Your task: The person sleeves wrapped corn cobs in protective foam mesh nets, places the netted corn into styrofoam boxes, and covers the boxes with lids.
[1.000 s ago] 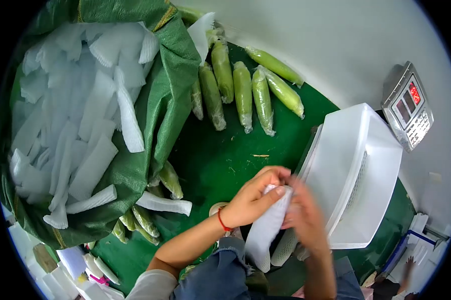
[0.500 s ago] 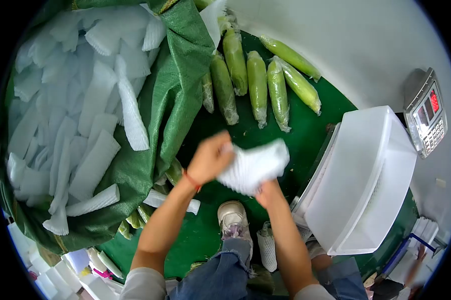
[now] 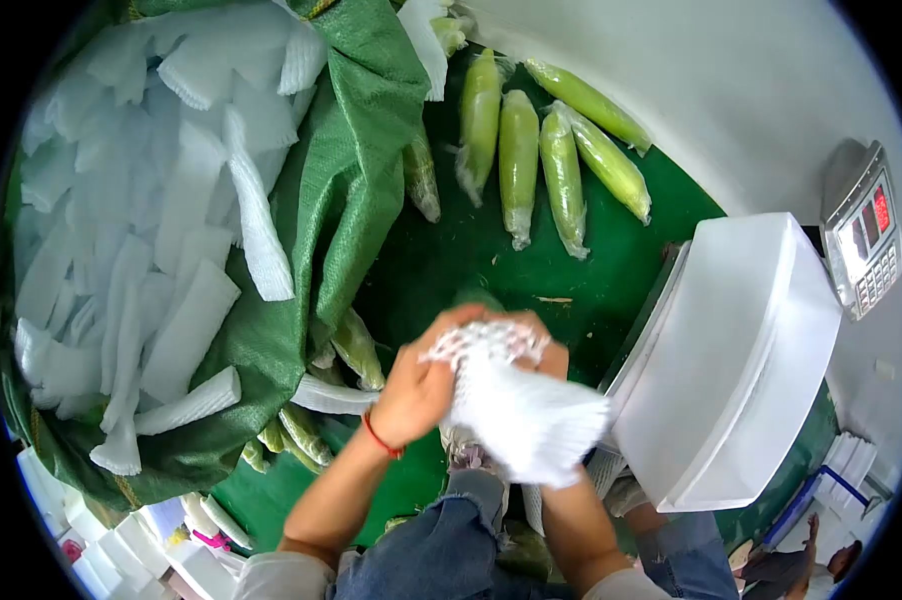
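Observation:
A white foam net sleeve (image 3: 526, 420) is held in front of me, its upper mouth stretched and its lower end blurred. My left hand (image 3: 418, 392) grips the left side of the mouth, fingers closed on it. My right hand (image 3: 551, 350) is closed at the sleeve's upper right, partly hidden behind the foam. Just above the hands is a blurred green tip (image 3: 478, 299); whether it is inside the sleeve I cannot tell. Beyond lie several long green film-wrapped vegetables (image 3: 518, 165) on the green surface (image 3: 451, 260).
A large green woven sack (image 3: 356, 150) full of white foam sleeves (image 3: 186, 290) stands at left. On the right are a white plastic bin (image 3: 721, 370) and a scale (image 3: 866, 235) with a red display. More vegetables (image 3: 356, 350) lie beside the sack. A person (image 3: 831, 570) shows at lower right.
The sleeve has swung lower and its mouth has widened. Both hands have come together at its upper end. One wrapped vegetable has gone from the left part of the row.

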Tool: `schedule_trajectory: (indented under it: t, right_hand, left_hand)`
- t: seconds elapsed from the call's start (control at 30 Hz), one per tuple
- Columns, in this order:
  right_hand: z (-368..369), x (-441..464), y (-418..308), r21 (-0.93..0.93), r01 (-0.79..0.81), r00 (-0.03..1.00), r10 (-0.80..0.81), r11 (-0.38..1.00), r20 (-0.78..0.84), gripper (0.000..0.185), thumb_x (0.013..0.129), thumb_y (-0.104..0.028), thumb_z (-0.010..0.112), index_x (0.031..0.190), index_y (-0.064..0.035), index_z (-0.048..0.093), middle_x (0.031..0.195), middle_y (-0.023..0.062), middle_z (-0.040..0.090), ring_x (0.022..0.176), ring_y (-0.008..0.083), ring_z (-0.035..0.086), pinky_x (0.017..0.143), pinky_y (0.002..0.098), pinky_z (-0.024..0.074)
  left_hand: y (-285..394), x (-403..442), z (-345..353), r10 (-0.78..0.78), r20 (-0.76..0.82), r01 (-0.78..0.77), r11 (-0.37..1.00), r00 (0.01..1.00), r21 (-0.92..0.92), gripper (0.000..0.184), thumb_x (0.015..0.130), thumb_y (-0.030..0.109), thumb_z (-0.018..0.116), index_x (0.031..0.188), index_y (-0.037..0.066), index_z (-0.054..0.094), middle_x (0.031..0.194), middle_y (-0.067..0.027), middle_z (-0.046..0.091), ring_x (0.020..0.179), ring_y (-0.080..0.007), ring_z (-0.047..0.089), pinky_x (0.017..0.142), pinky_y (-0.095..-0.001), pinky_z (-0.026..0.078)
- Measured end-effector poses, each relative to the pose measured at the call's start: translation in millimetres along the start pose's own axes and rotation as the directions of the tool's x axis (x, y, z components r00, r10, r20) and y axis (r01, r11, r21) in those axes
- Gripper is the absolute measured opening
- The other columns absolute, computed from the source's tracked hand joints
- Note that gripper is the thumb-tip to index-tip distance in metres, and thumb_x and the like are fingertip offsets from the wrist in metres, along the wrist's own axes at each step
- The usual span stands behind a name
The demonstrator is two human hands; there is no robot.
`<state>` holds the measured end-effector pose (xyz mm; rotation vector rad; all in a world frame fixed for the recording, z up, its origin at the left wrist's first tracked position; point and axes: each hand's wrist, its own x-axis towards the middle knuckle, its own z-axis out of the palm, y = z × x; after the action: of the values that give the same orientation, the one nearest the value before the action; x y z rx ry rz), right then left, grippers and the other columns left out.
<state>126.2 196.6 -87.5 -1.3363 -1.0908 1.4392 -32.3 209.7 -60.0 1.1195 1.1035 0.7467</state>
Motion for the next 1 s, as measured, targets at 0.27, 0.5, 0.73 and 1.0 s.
schedule_trajectory:
  t: [0.27, 0.5, 0.73, 1.0]
  right_hand:
    - [2.2, -28.9, 33.8, -0.084, -0.06, 0.947, 0.03, 0.995, -0.319, 0.017, 0.082, -0.006, 0.061, 0.096, 0.0032, 0.064, 0.088, 0.0051, 0.065, 0.079, 0.0096, 0.059, 0.071, 0.0221, 0.0458]
    - [-28.1, -5.5, 126.6, 0.428, -0.183, 0.941, 0.284, 0.885, -0.186, 0.018, 0.081, -0.01, 0.061, 0.096, -0.0002, 0.063, 0.088, 0.0035, 0.063, 0.081, 0.0108, 0.058, 0.074, 0.0249, 0.0463]
    - [-34.3, -104.8, 4.1, 0.676, -0.485, 0.862, 0.436, 0.554, 0.26, 0.1, 0.072, -0.035, 0.073, 0.147, -0.0078, 0.013, 0.14, 0.0141, 0.038, 0.121, 0.0248, 0.045, 0.101, 0.0373, 0.0367]
    - [-212.2, -144.0, -151.3, 0.045, -0.07, 0.806, 0.083, 0.997, -0.587, 0.096, 0.064, -0.008, 0.061, 0.148, -0.0038, 0.013, 0.137, 0.0217, 0.041, 0.12, 0.0351, 0.05, 0.099, 0.0438, 0.0426]
  left_hand:
    - [-79.6, -26.4, 25.5, -0.067, -0.323, 0.004, 0.981, 0.944, -0.193, 0.027, 0.088, 0.004, 0.045, 0.105, -0.004, 0.064, 0.1, -0.014, 0.067, 0.089, -0.013, 0.062, 0.077, -0.0265, 0.05]
    - [-122.9, 20.4, 30.2, -0.126, -0.098, 0.102, 0.97, 0.987, -0.222, 0.035, 0.086, 0.009, 0.045, 0.119, 0.004, 0.056, 0.111, -0.0103, 0.058, 0.105, -0.0194, 0.055, 0.094, -0.0287, 0.041]
    - [-12.2, -9.1, 8.2, 0.101, 0.334, -0.207, 0.932, 0.937, 0.297, 0.105, 0.058, 0.027, 0.084, 0.145, 0.005, 0.028, 0.142, -0.017, 0.036, 0.13, -0.0343, 0.036, 0.108, -0.0419, 0.03]
    - [-115.5, -77.7, -68.8, -0.126, 0.511, -0.525, -0.13, 0.85, 0.841, 0.028, 0.073, 0.017, 0.06, 0.102, 0.014, 0.063, 0.092, -0.0114, 0.057, 0.09, -0.0288, 0.056, 0.095, -0.0451, 0.041]
